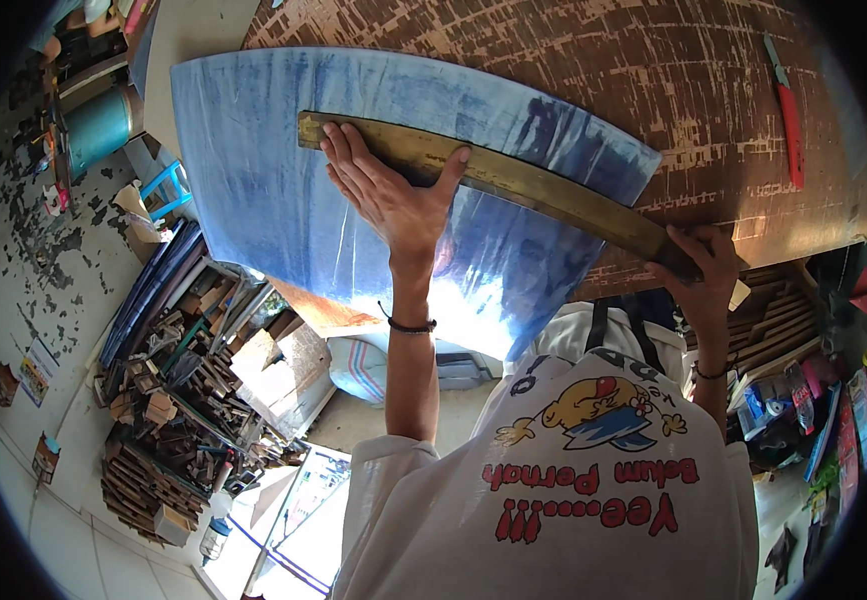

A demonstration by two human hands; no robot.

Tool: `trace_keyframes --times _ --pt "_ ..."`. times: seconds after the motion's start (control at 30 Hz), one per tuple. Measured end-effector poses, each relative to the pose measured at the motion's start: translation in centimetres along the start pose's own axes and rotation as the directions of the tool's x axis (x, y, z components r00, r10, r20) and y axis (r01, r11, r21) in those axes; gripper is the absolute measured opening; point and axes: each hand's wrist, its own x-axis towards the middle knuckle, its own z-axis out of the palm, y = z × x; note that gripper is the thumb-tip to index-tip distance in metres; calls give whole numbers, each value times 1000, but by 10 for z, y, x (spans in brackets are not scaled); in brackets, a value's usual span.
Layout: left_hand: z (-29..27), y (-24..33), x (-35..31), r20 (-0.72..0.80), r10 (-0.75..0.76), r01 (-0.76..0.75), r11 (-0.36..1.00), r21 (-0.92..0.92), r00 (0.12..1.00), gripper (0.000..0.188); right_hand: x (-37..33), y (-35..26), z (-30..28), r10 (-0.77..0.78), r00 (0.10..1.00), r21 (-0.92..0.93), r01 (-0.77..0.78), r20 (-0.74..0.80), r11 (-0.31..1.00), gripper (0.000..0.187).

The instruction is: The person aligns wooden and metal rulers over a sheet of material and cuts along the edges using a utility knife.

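Note:
A long, flat, brownish metal straightedge [548, 193] lies slantwise across a glossy blue marbled sheet [253, 130]. My left hand [393, 200] rests flat on the straightedge toward its left end, fingers stretched and thumb spread along the bar. At the other end my right hand [705, 262] grips the straightedge, its fingers curled over the tip past the sheet's right edge. The sheet lies on a worn brown tabletop [593, 50], and its near part hangs toward my body. A red-handled cutter [789, 130] lies on the tabletop at the far right, apart from both hands.
Scrap wood [168, 400] is heaped at the left beside rolled dark sheets [153, 290]. A blue plastic stool [165, 190] and a teal drum [103, 130] stand behind. Packaged goods [803, 400] and stacked wooden strips [768, 320] are at the right, below the table edge.

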Motion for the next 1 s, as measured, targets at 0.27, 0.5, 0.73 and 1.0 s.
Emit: trace_keyframes --times 0.27,0.5,0.73,1.0 --pt "0 2 -1 -40 19 -20 1000 -22 999 124 -1 2 0 -22 1000 -11 22 1 1000 56" --pt "1 0 -2 -44 48 -48 999 -15 998 119 -2 3 3 -21 1000 -20 20 -21 1000 55" --pt "5 -2 -5 -72 -3 4 1000 17 997 120 -2 5 -1 -46 999 -20 45 -2 999 57" --pt "0 4 -6 -61 -66 69 996 51 996 115 -3 5 0 -37 999 -36 37 -11 999 55"
